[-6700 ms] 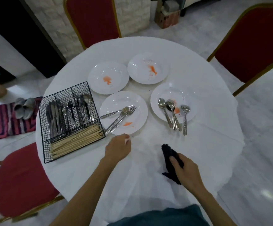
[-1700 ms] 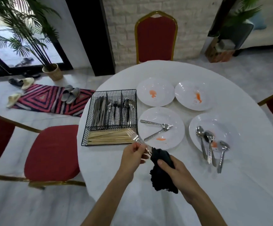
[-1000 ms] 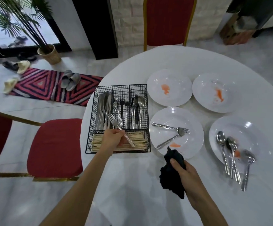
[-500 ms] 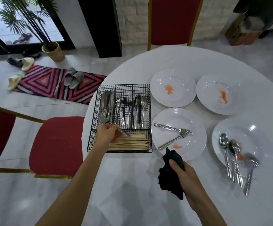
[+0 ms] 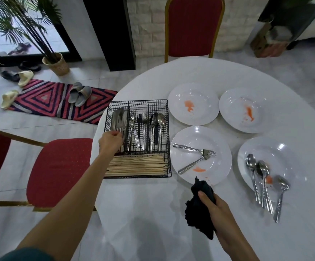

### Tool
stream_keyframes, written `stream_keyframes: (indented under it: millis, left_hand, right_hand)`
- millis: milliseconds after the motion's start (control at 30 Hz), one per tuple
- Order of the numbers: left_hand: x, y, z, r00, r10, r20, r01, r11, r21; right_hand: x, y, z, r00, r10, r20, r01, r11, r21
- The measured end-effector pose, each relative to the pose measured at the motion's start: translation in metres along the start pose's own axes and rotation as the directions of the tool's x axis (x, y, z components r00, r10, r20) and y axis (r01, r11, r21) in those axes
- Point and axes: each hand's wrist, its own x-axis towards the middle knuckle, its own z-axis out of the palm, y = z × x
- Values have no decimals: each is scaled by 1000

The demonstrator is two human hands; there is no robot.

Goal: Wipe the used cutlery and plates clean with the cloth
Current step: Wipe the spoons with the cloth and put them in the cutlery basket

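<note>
1. Right hand (image 5: 218, 210) clamps the bunched black cloth (image 5: 198, 213), at 6 o'clock of the near plate (image 5: 194, 136);
2. two forks (image 5: 190, 149) lie on it, tines meeting toward 3 o'clock, handles toward 9 and 7;
3. left hand (image 5: 110, 143) curls over handles in the wire basket (image 5: 138, 106); cannot tell whether it pinches one.

Four white plates (image 5: 177, 113) carried orange smears; two forks (image 5: 202, 157) lay on one, three spoons (image 5: 264, 176) on another, black cloth (image 5: 198, 213) crumpled nearby.
</note>
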Motion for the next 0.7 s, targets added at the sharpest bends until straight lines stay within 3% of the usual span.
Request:
stream_keyframes:
  millis: [300,500,700]
  left_hand:
    - [-9,19,20,966,259,-17,-254,957,137]
    - [-9,27,30,961,270,64,-277,925,260]
    - [-48,25,53,919,389,73,-395,903,169]
  right_hand:
    - [-3,2,10,1000,13,1,-13,1000,-4]
    - [-11,0,9,1000,-2,-2,2,1000,13]
    - [-21,6,-2,999,-8,-38,10,998,55]
